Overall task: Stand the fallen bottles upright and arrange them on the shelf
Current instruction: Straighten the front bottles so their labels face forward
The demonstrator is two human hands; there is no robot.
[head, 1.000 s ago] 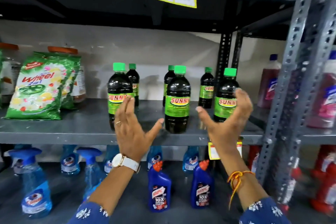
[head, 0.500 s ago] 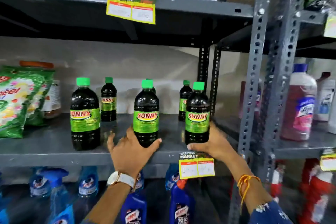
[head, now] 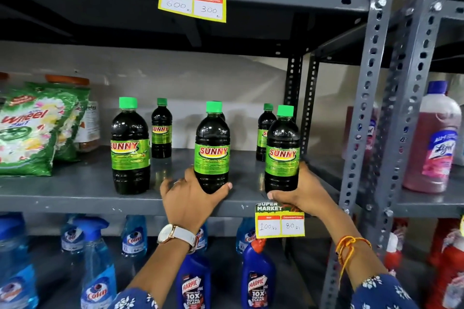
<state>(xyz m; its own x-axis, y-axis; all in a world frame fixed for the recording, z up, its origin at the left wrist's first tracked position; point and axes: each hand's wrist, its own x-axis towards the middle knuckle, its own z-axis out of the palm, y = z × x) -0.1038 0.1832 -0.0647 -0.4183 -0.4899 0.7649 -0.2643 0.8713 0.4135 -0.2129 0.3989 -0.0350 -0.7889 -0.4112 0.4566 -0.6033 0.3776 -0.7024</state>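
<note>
Dark Sunny bottles with green caps and green labels stand upright on the grey middle shelf [head: 75,190]. In the front row are a left bottle [head: 129,148], a middle bottle [head: 212,148] and a right bottle [head: 283,150]. My left hand [head: 190,195] grips the base of the middle bottle. My right hand [head: 303,190] wraps the base of the right bottle near the shelf's front edge. Smaller-looking bottles stand at the back: one back left bottle [head: 161,130], one back right bottle [head: 263,130], and another mostly hidden behind the middle bottle.
Green Wheel detergent bags [head: 32,130] sit at the shelf's left with jars behind. A yellow price tag [head: 280,221] hangs on the shelf edge. Perforated grey uprights [head: 371,108] stand to the right, with a pink Lizol bottle [head: 434,143] beyond. Blue spray bottles and Harpic bottles fill the lower shelf.
A second ago both hands hovered open in front of the bottles. They dropped and closed on the bases of the middle and right front bottles. The view shifted right and up.
</note>
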